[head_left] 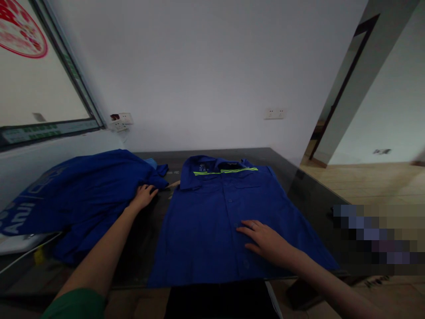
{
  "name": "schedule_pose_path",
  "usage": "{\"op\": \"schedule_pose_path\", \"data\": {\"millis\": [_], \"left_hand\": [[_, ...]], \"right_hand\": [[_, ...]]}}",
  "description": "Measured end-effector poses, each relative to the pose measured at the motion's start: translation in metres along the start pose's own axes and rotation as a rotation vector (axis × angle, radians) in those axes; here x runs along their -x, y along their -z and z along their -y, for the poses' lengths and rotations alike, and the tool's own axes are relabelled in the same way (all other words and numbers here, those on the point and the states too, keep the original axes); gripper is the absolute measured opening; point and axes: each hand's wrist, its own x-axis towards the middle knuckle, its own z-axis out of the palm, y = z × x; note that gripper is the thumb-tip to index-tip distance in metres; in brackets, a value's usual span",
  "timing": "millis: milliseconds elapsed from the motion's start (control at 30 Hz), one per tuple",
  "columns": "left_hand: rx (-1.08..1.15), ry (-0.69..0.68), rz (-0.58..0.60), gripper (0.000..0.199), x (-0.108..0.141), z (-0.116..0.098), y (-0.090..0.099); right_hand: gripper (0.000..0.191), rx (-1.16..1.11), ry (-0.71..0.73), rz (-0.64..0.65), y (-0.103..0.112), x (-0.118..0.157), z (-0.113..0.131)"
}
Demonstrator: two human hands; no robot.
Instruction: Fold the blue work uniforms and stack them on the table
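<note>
A blue work shirt (206, 230) with a yellow-green reflective stripe (239, 170) across the chest lies spread flat, front up, its collar toward the wall. On its buttoned front, low and right of the middle, my right hand (265, 243) rests with fingers stretched out, a ring on one of them. To the left is a loose heap of blue clothing (89, 181) with pale printed letters. My left hand (145, 197) touches the right edge of this heap, palm down, fingers spread and holding nothing that I can see.
Both garments are on a dark table (308, 190) against a white wall. At the left edge, a white device (20, 243) with a white cable sits partly under the heap. Wall sockets (275, 114) are behind. A pixelated patch covers something at the right.
</note>
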Motion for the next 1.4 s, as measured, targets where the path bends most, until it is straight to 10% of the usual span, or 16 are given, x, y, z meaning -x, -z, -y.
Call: {"op": "schedule_pose_path", "data": {"millis": [200,467,767,1167,1400], "left_hand": [[0.054,0.066,-0.093,0.05,0.004,-0.054,0.026],[0.267,0.014,0.054,0.031,-0.002,-0.131,0.022],[0.753,0.158,-0.106,0.019,-0.056,-0.091,0.011],[1.271,0.465,-0.127,0.014,-0.074,-0.025,-0.001],[0.938,0.381,-0.005,0.085,-0.091,-0.046,-0.01]], "right_hand": [[0.035,-0.121,0.141,-0.008,0.035,-0.029,-0.02],[0.021,-0.257,-0.006,-0.257,0.066,-0.17,-0.073],[0.049,-0.941,-0.173,-0.296,0.071,-0.283,-0.083],[0.064,-0.43,-0.144,-0.534,0.092,-0.403,-0.102],[0.044,-0.165,-0.181,-0.492,0.056,-0.397,-0.11]]}}
